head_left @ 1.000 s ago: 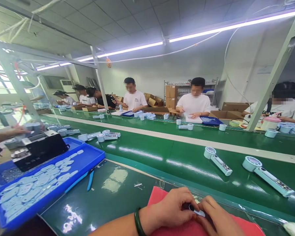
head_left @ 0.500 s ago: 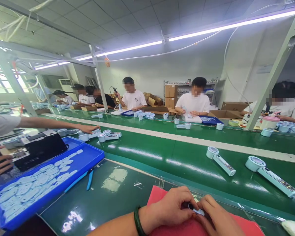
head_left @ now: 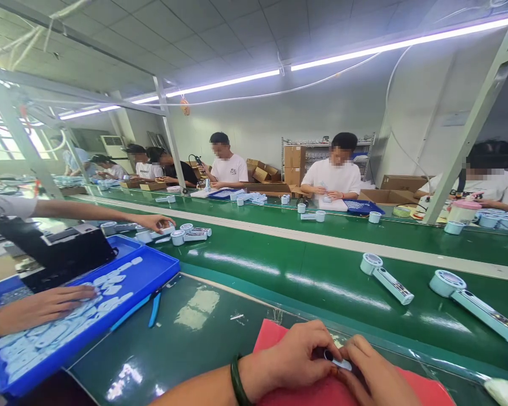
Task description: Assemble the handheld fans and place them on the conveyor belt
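My left hand (head_left: 298,358), with a dark green bangle at the wrist, is low in the head view, its fingers pinched on a small light-blue piece (head_left: 342,364) with a black part at its left end. My right hand (head_left: 375,372) meets it from the right, thumb and forefinger closed on the piece's other end. Both hands rest over a red pad (head_left: 271,334). Fingers cover much of the piece.
At left, a blue tray (head_left: 167,265) holds many light-blue pieces; another person's hand (head_left: 46,310) reaches into it. Blue-handled pliers (head_left: 154,310) lie beside it. Light-blue handheld devices (head_left: 393,285) lie on the green belt (head_left: 305,265). Several people sit across the belt.
The neighbouring person's near hand has come over the tray, and their far hand has lifted a device slightly. Devices on the near belt have shifted right. My hands look unchanged.
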A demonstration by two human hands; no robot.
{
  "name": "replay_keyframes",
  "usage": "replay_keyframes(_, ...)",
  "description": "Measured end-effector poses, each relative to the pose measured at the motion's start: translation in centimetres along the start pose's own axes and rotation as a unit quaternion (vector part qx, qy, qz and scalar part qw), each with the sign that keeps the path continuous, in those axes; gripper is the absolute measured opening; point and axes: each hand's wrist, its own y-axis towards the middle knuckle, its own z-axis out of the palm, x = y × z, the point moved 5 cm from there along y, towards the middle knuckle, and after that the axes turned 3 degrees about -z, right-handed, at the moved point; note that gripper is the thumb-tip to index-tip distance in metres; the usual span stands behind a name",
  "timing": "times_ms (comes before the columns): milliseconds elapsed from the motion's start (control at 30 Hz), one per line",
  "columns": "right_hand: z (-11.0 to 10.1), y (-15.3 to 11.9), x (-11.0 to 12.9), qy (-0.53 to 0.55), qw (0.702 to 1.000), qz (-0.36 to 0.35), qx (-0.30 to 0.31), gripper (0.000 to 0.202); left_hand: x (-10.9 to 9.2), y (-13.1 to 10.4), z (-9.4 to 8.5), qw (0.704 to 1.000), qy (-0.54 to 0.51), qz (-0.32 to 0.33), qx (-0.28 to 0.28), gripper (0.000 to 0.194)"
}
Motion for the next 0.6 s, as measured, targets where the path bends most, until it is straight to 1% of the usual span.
replay_keyframes(167, -0.12, 0.00, 0.17, 0.009, 1.000, 0.000, -0.012, 0.018, -0.06, -0.04, -0.14, 1.000, -0.004, 0.002, -0.004, 0.019)
replay_keyframes(333, -0.08, 0.07, 0.09, 0.008, 1.000, 0.005, 0.021, 0.017, -0.03, -0.02, -0.10, 1.000, -0.006, 0.001, -0.003, 0.021)
replay_keyframes(600, 0.02, -0.05, -0.05, 0.005, 1.000, 0.005, 0.022, 0.020, -0.04, 0.03, -0.06, 1.000, -0.007, -0.002, 0.001, 0.022)
